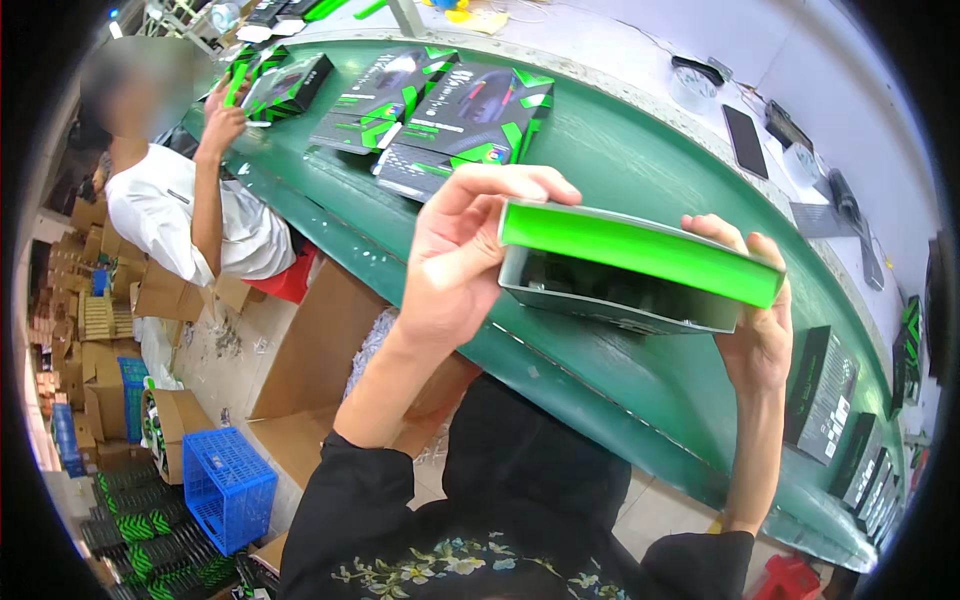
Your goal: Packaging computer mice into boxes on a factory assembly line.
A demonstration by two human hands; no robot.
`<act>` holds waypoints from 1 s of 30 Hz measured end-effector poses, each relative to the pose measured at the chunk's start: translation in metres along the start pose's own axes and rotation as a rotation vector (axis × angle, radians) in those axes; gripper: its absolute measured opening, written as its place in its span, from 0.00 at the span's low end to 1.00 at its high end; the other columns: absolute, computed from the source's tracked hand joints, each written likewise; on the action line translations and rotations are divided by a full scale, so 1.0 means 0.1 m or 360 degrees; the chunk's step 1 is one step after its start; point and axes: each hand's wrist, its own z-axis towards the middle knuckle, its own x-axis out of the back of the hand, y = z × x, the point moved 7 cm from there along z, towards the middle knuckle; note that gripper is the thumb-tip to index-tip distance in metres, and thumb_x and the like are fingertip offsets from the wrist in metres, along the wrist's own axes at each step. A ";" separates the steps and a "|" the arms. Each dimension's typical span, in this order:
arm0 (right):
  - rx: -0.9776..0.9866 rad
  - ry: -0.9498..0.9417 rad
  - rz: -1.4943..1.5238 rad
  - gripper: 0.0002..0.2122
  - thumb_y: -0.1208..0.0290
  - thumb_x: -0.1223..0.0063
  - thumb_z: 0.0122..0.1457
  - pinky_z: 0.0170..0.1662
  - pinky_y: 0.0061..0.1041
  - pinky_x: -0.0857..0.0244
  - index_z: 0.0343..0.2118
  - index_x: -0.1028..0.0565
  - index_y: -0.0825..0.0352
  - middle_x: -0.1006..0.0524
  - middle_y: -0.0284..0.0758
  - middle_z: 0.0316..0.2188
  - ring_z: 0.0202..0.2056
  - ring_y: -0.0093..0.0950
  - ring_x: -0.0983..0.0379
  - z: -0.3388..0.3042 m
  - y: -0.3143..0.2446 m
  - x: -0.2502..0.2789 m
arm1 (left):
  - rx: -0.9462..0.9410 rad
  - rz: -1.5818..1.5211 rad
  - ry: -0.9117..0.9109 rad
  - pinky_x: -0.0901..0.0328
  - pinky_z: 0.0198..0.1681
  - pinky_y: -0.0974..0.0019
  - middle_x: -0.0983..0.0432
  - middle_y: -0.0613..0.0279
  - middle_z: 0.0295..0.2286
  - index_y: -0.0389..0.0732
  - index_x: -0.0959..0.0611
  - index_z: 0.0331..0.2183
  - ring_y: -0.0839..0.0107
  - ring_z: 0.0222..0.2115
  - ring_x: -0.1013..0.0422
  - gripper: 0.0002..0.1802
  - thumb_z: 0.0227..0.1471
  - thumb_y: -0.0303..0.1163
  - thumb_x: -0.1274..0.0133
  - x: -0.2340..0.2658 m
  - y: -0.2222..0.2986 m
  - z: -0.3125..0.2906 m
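Note:
Between my two hands, above the green work surface, is a black-and-green product box [640, 253]. Its bright green flap faces me, and below it the box gapes, showing a dark inside whose contents I cannot make out. My left hand [458, 262] is closed on the box's left end, fingers over the top edge. At the right end, my right hand [757, 325] grips the corner, with fingertips showing behind the top edge and the thumb by the flap. Just beyond my left hand lie printed boxes [470, 120] with a computer mouse pictured on them.
A green conveyor belt [600, 160] curves across the view. Several dark boxes [822, 393] stand on it at right. At far left a person [190, 210] in white handles a box. Blue crate [228, 490] and cartons [315, 340] sit on the floor. A phone [744, 141] lies beyond.

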 end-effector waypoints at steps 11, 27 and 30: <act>0.0170 -0.0230 -0.0330 0.28 0.52 0.45 0.52 0.58 0.45 0.44 0.47 0.22 0.73 0.36 0.60 0.56 0.55 0.47 0.34 -0.03 -0.39 -0.07 | 0.0046 0.0614 -0.0397 0.47 0.58 0.40 0.30 0.32 0.45 0.38 0.20 0.32 0.34 0.53 0.38 0.19 0.50 0.46 0.48 0.02 0.04 -0.03; 0.0979 0.0315 -0.1674 0.23 0.83 0.42 0.35 0.41 0.27 0.29 0.41 0.21 0.72 0.23 0.52 0.43 0.38 0.39 0.22 -0.13 -0.49 -0.42 | -0.0699 0.1644 0.0030 0.33 0.48 0.55 0.26 0.38 0.41 0.30 0.25 0.41 0.52 0.41 0.26 0.22 0.42 0.29 0.42 -0.20 0.12 -0.12; 0.0893 0.0335 -0.1611 0.24 0.85 0.46 0.37 0.44 0.27 0.30 0.44 0.24 0.77 0.25 0.55 0.45 0.41 0.39 0.23 -0.14 -0.45 -0.42 | -0.0476 0.1386 0.0427 0.33 0.49 0.57 0.32 0.37 0.48 0.31 0.28 0.44 0.54 0.42 0.27 0.24 0.40 0.25 0.48 -0.16 0.05 -0.17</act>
